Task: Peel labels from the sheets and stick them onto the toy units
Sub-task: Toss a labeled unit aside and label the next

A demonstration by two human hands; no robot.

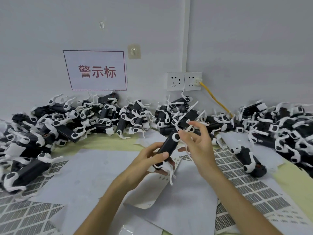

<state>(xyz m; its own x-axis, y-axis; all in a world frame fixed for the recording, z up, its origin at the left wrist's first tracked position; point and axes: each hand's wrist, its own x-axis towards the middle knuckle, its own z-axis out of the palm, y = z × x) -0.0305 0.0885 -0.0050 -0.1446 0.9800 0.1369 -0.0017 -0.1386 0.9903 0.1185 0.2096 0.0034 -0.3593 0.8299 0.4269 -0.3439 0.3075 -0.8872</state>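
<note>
A pale grey wall backs the table (105, 143), which is covered in yellow-green and strewn with white sheets. A red-bordered sign (96, 70) on the wall reads "警示标" in red characters. To its right hang two adhesive hooks, one clear (101, 24) and one beige (134, 51), and two white double sockets (184, 81), the right one taking a plug with a yellow cable (215, 97). Black-and-white toy units lie heaped along the wall (71, 121) and down both sides, too many and too tangled to count. Label sheets (243, 180) printed with grids of small grey labels lie under and around the arms; the print is too small to read. The left hand (149, 160) is wrapped around the lower end of one black toy unit (167, 146), held tilted above the sheets. The right hand (198, 141) hovers beside the unit's upper end, fingers loosely spread, thumb and forefinger near a white leg; whether they pinch a label I cannot tell.
</note>
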